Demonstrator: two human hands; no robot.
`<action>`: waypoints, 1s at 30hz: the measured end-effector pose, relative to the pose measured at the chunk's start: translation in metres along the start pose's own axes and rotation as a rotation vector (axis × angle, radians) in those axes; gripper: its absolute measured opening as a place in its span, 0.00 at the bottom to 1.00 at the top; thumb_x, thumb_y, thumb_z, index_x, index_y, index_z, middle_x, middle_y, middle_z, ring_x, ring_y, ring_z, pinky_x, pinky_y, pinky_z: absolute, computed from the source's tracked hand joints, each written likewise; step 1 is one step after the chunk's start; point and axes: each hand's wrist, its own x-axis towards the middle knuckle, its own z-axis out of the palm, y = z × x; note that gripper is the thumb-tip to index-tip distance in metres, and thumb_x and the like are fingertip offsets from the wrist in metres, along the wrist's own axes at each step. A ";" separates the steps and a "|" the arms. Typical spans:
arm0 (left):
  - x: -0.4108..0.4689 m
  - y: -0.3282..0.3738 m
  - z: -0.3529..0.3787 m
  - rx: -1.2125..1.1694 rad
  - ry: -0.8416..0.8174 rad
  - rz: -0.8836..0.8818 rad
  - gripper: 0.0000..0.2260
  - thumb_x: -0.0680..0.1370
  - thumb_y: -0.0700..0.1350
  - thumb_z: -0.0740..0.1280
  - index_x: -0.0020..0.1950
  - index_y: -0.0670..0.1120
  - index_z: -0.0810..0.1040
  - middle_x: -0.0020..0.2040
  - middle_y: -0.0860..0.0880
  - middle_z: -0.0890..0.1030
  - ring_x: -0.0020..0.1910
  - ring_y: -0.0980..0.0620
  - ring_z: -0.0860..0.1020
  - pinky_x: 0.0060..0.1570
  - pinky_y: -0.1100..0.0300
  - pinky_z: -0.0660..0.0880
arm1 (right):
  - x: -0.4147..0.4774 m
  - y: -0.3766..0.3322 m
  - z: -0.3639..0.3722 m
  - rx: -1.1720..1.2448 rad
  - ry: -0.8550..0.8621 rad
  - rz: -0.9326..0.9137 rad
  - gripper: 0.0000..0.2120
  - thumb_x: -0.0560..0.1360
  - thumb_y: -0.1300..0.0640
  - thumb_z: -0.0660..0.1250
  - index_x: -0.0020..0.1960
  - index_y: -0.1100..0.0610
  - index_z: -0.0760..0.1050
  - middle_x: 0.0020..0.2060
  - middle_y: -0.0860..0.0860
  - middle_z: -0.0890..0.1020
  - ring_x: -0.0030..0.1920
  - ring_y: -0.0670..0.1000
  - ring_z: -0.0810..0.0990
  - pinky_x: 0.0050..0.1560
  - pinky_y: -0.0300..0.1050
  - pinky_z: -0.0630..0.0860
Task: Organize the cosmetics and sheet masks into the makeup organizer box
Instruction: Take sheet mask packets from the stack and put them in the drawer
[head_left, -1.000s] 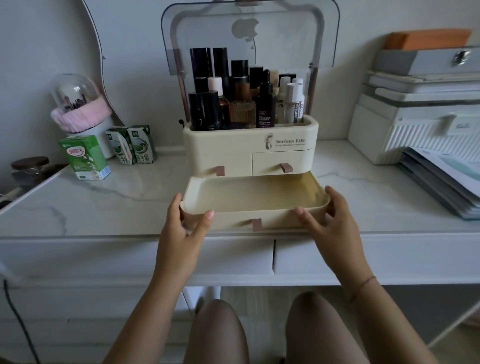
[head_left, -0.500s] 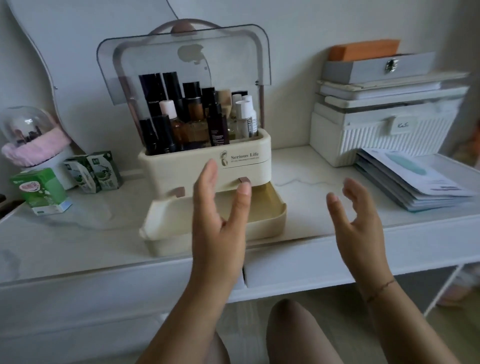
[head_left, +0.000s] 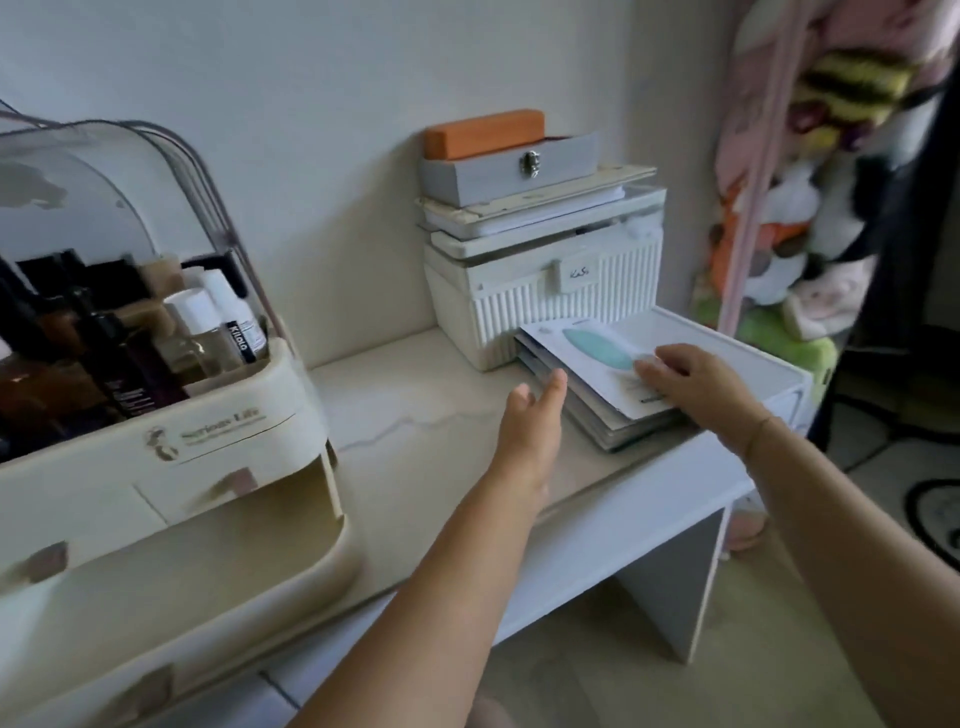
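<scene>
Pale wall runs behind a white, marble-veined tabletop, seen from the head camera, which looks down and to the right.

At the left edge stands the cream makeup organizer box. Its clear domed lid is tipped up, and dark and white-capped bottles stand packed upright in the top compartment. The wide bottom drawer stands open toward the person, and nothing shows in the part of it I can see.

Well apart from it, on the right end of the tabletop, lies a stack of sheet masks. The top packet is white with a teal shape on it. The stack lies right up against the front of a ribbed white case. Flat trays, a grey latched box and an orange block are piled on that case.

The right hand rests on the top packet, with its fingers laid close together and almost flat on the paper. A thin bracelet circles that wrist.

The left hand reaches toward the near left edge of the stack. Its fingers are straight and pressed together, the thumb held apart, and it holds nothing. The fingertips are just beside the stack's edge; I cannot tell whether they touch it.

Soft toys and fabric are heaped at the far right.
</scene>
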 end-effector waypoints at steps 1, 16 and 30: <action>0.007 0.000 0.004 -0.014 -0.006 0.008 0.30 0.79 0.59 0.60 0.76 0.45 0.61 0.75 0.49 0.65 0.72 0.50 0.64 0.65 0.60 0.60 | 0.002 0.003 0.000 0.000 -0.004 -0.012 0.17 0.73 0.45 0.68 0.56 0.55 0.76 0.45 0.47 0.78 0.49 0.51 0.76 0.49 0.43 0.71; 0.040 0.014 0.022 -0.237 0.169 -0.026 0.08 0.74 0.46 0.71 0.51 0.46 0.77 0.47 0.50 0.82 0.45 0.53 0.80 0.42 0.61 0.75 | -0.001 0.007 0.007 0.061 0.044 -0.091 0.17 0.70 0.43 0.70 0.57 0.47 0.78 0.53 0.42 0.82 0.58 0.45 0.78 0.64 0.46 0.70; 0.018 0.014 -0.001 -0.231 0.108 0.317 0.18 0.75 0.36 0.66 0.63 0.46 0.70 0.58 0.45 0.81 0.57 0.45 0.80 0.60 0.44 0.75 | -0.004 -0.044 0.006 0.332 -0.100 -0.121 0.27 0.74 0.50 0.69 0.69 0.58 0.67 0.55 0.55 0.82 0.55 0.56 0.81 0.53 0.52 0.78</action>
